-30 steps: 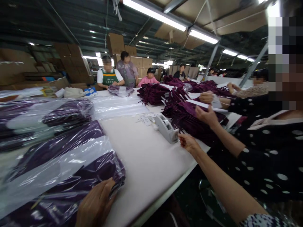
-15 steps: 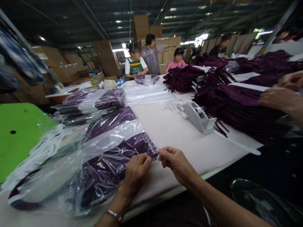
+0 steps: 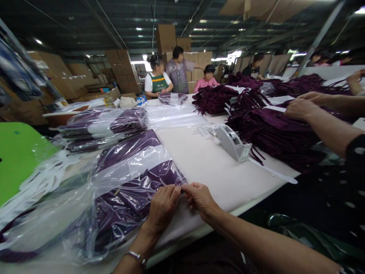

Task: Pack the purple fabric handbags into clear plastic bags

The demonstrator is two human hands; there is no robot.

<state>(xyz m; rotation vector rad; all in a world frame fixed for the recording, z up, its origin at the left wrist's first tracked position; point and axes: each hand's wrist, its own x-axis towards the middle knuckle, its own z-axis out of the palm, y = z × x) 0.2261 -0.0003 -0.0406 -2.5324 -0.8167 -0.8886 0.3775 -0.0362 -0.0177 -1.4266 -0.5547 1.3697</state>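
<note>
A purple fabric item with a white paper band lies in a clear plastic bag (image 3: 137, 194) on the table, its near right corner towards me. My left hand (image 3: 164, 205) rests on that corner with curled fingers, pinching the plastic. Right beside it, my right hand (image 3: 199, 198) is closed in a pinch at the tip of the corner. Its fingertips nearly touch those of the left hand, and what lies between them is too small to make out. A purple strap (image 3: 21, 255) lies at the bag's far left end.
Bagged purple items (image 3: 105, 123) are stacked behind. A grey tape dispenser (image 3: 234, 144) stands right of centre, near purple fringed piles (image 3: 273, 133). A co-worker's hands (image 3: 305, 104) work over them. White strips (image 3: 48, 175) and a green board (image 3: 17, 160) are at left; other people stand behind.
My right hand has moved left, closing the gap to my left hand at the bag's corner. The view has shifted slightly right. The co-worker's hands at the right have moved.
</note>
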